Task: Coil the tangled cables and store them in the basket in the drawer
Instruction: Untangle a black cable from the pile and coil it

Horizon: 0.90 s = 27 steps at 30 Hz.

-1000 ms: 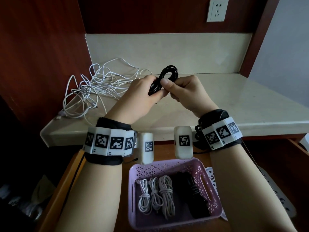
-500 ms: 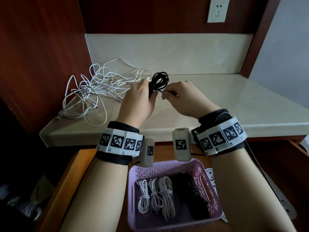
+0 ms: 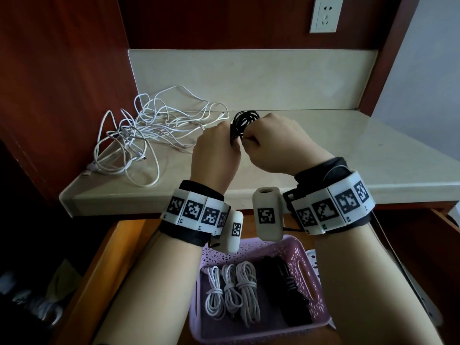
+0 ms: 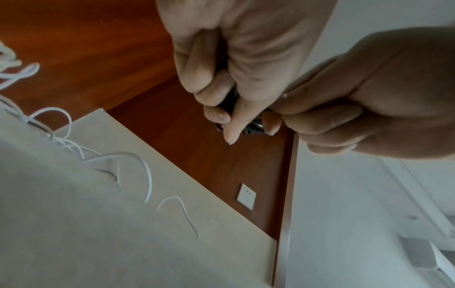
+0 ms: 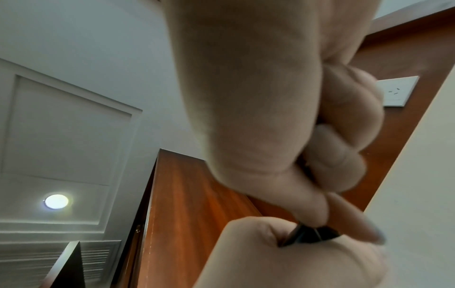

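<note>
- While I watch from the head view, the open wooden drawer [image 3: 104, 257] fills the near part of the scene, below the pale counter [image 3: 323, 155].
- Inside it sits the purple basket [image 3: 308, 277], holding three coiled white cables [image 3: 232, 292] side by side on its left and a coiled black bundle [image 3: 288, 287] on its right.
- On the counter's far left lies the tangle of white cables [image 3: 139, 135], loose and uncoiled.
- Above the counter's middle, my left hand [image 3: 215, 150] has its fingers curled round the black cable coil [image 3: 242, 120].
- My right hand [image 3: 276, 143], touching the left, pinches a strand of that same coil between thumb and fingertips.
</note>
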Each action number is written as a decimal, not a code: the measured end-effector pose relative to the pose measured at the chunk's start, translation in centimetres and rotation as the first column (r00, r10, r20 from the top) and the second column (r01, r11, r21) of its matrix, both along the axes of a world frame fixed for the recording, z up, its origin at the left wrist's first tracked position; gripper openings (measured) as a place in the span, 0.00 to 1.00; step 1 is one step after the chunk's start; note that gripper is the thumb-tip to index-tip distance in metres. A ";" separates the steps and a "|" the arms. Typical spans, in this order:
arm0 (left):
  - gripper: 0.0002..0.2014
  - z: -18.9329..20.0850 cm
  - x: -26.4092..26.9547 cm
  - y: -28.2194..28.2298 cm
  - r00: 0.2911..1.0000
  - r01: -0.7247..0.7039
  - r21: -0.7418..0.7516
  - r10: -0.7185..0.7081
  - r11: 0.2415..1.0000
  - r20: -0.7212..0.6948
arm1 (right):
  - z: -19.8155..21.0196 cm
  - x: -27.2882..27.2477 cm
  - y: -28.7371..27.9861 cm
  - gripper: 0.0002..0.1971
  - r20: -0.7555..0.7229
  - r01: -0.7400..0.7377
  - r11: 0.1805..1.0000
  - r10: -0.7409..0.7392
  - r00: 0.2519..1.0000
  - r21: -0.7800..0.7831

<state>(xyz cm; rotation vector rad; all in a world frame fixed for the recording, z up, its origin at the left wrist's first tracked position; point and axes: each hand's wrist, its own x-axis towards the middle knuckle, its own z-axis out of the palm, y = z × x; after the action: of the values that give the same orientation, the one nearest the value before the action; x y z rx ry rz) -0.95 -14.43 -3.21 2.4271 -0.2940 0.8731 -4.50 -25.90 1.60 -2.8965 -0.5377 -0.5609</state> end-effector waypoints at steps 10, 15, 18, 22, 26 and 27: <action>0.18 0.7 -0.8 1.3 0.992 -0.068 0.026 0.070 0.997 -0.105 | -0.8 0.1 -0.2 0.10 -0.230 -0.073 0.997 0.068 0.971 -0.011; 0.12 0.3 -0.8 0.8 0.993 -0.070 0.170 0.085 0.983 -0.085 | -0.4 0.0 -0.2 0.10 -0.153 -0.080 0.997 0.078 0.985 -0.012; 0.04 0.5 -1.0 0.6 0.997 0.043 0.283 -0.025 0.958 -0.067 | 0.2 0.0 -0.6 0.08 -0.077 -0.133 0.991 0.132 0.988 -0.007; 0.04 1.2 -1.1 1.0 0.949 0.284 0.362 -0.205 0.888 -0.241 | 0.2 0.4 -2.0 0.04 0.012 -0.299 0.938 0.302 0.953 0.175; 0.06 1.9 -1.4 2.4 0.893 0.412 0.146 -0.368 0.899 -0.257 | -0.2 0.5 -2.8 0.04 0.141 -0.369 0.814 0.344 0.928 0.449; 0.07 2.0 -1.5 2.5 0.875 0.450 0.102 -0.415 0.887 -0.251 | -0.3 0.5 -3.1 0.05 0.148 -0.360 0.787 0.332 0.932 0.502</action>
<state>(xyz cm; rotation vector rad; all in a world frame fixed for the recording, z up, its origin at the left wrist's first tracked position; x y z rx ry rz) -2.47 -11.91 -1.18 2.4259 -0.8134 0.3849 -4.03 -28.95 1.32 -2.2028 -0.7660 -0.6100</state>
